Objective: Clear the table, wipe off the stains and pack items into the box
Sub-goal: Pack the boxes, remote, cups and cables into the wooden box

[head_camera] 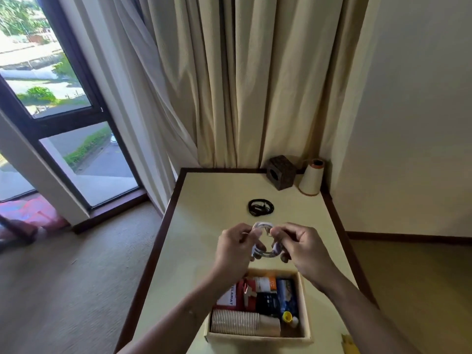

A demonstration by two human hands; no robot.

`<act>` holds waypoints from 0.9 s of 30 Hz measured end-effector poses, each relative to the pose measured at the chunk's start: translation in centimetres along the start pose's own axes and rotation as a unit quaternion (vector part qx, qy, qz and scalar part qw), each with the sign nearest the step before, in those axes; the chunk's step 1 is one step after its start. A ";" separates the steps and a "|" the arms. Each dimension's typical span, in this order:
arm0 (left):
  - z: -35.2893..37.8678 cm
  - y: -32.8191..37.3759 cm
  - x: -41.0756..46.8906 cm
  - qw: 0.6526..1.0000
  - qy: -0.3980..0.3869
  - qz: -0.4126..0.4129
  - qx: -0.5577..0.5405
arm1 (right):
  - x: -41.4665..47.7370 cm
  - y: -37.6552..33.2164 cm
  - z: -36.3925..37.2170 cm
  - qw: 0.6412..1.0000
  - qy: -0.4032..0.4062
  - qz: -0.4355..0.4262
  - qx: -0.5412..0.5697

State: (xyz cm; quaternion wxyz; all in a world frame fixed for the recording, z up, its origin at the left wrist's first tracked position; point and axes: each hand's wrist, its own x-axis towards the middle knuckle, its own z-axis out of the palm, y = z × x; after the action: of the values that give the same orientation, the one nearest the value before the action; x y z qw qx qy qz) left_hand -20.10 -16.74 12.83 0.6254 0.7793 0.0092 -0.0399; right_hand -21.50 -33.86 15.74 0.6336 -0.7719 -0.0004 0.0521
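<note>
Fingers (251, 232) of the left hand (236, 247) and the right hand (304, 247) are curled in and pinch a coiled white cable (267, 254) from either side, holding it as a ring above the tabletop (204, 213), just beyond the box (255, 341). A small white tag hangs on the coil near the left fingers; its print is too blurred to read. Nearest the viewer, the open cardboard box sits at the near end of the tabletop, already part filled. A stack of paper cups (237, 323) lies on its side along the front wall. Behind that is a red packet (229, 297) with a white label, of which only the letters "TLAWAT" show. Beside it are a black item (267, 304), an orange-and-white packet (267, 283) with unreadable print, and a blue packet (288, 295). A small bottle with a yellow cap (288, 318) lies in the front right corner. Past the hands, a coiled black cable (261, 207) lies flat on the tabletop, well apart from the box. At the far right corner stand a dark cube (280, 172) with a round hole in one face and, just beside it, a cream cone of thread (312, 178). Pale curtains (255, 85) hang behind, with a dark-framed window (51, 98) to the left.
</note>
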 end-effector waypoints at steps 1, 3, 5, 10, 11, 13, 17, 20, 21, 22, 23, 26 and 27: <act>0.5 -1.5 -0.3 0.999 -0.002 -0.010 0.036 | 0.0 1.2 -0.3 0.999 -0.010 0.019 -0.037; 1.4 -4.3 -0.9 0.994 -0.027 -0.021 0.099 | 0.0 3.6 -0.8 0.992 -0.032 0.061 -0.108; 1.9 -6.4 -1.5 0.981 -0.078 -0.010 0.179 | 0.1 6.1 -1.2 0.976 -0.046 0.087 -0.193; 1.2 -11.1 -1.4 0.939 -0.025 0.069 0.336 | 1.0 11.3 -2.3 0.927 -0.046 0.126 -0.351; 0.7 -11.9 -1.3 0.931 -0.004 0.075 0.357 | 1.1 11.8 -2.2 0.916 -0.059 0.129 -0.375; -0.2 -13.1 -0.9 0.917 0.010 0.060 0.394 | 1.3 12.7 -2.1 0.897 -0.083 0.133 -0.414; -1.2 -15.4 -0.1 0.915 -0.017 -0.011 0.403 | 1.6 13.7 -1.4 0.867 -0.115 0.107 -0.472; -1.2 -16.4 -0.3 0.925 -0.050 -0.035 0.376 | 1.8 13.6 -0.8 0.810 -0.134 0.052 -0.569; -1.2 -16.6 -0.5 0.926 -0.055 -0.037 0.372 | 1.8 13.6 -0.7 0.789 -0.134 0.032 -0.599; -1.1 -16.8 -0.6 0.925 -0.056 -0.033 0.374 | 1.9 13.8 -0.5 0.770 -0.131 0.017 -0.624; -1.1 -16.9 -0.6 0.924 -0.055 -0.030 0.377 | 1.9 14.0 -0.4 0.752 -0.129 0.008 -0.647; -1.1 -17.1 -0.7 0.924 -0.053 -0.024 0.379 | 1.3 14.7 0.0 0.716 -0.121 -0.012 -0.687; -1.2 -17.2 -0.8 0.923 -0.055 -0.023 0.380 | 1.0 15.1 0.1 0.712 -0.107 -0.022 -0.693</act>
State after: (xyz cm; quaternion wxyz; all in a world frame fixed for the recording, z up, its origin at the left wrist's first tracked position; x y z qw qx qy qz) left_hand -21.90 -11.82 -3.64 0.2810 0.9545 -0.0234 -0.0972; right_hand -21.53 -36.64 0.91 -0.0827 -0.9836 -0.1213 0.1052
